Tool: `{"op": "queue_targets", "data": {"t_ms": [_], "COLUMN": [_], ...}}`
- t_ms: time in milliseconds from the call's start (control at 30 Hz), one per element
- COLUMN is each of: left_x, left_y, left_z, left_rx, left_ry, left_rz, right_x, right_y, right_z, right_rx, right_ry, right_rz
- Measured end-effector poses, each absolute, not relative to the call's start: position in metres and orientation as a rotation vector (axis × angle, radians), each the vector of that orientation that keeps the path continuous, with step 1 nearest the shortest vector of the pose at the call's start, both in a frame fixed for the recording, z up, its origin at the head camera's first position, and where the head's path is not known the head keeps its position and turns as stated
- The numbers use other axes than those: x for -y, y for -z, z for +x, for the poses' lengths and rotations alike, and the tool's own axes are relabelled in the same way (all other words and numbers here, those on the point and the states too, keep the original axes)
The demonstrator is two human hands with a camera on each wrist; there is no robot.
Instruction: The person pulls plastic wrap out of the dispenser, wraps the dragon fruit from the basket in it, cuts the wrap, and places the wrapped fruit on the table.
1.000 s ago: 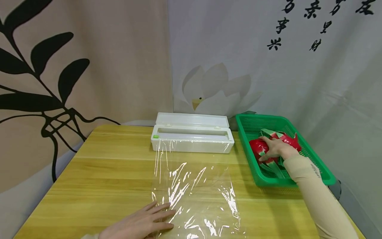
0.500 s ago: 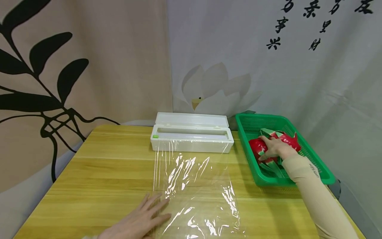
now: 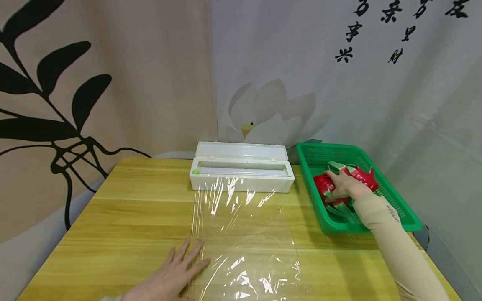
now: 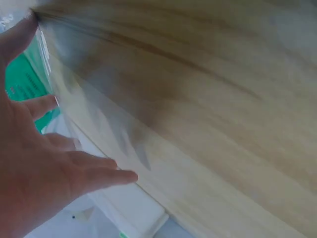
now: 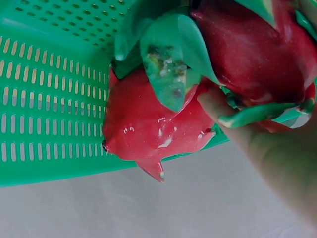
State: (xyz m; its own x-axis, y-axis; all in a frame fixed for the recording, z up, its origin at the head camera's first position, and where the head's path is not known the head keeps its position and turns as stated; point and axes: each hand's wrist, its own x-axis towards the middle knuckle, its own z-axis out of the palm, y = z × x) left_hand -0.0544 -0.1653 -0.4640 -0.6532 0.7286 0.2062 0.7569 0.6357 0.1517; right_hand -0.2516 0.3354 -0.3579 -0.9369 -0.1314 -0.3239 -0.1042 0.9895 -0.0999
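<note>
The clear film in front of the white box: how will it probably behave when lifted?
Probably floppy: the clear film shows many shiny creases. It seems light, being a see-through sheet over the table. Lifting might also tug the white box, since the film runs to it.

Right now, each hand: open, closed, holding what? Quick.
Left hand: open, fingers spread at the edge of the clear plastic film.
Right hand: closed round a red fruit in the green basket.
</note>
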Motion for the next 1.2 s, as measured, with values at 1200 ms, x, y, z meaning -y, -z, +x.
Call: {"op": "queue_targets", "data": {"t_ms": [1200], "left_x": [0.165], "left_y": [0.455], "left_z": [-0.055], "left_rx": [2.901], "left_ry": [0.503], "left_rz": [-1.215], "right_x": [-0.343], "right_y": [0.339], "right_z": [-0.249], "right_rx": [-2.973], "right_ry": [0.208], "right_rz": [-0.259]}}
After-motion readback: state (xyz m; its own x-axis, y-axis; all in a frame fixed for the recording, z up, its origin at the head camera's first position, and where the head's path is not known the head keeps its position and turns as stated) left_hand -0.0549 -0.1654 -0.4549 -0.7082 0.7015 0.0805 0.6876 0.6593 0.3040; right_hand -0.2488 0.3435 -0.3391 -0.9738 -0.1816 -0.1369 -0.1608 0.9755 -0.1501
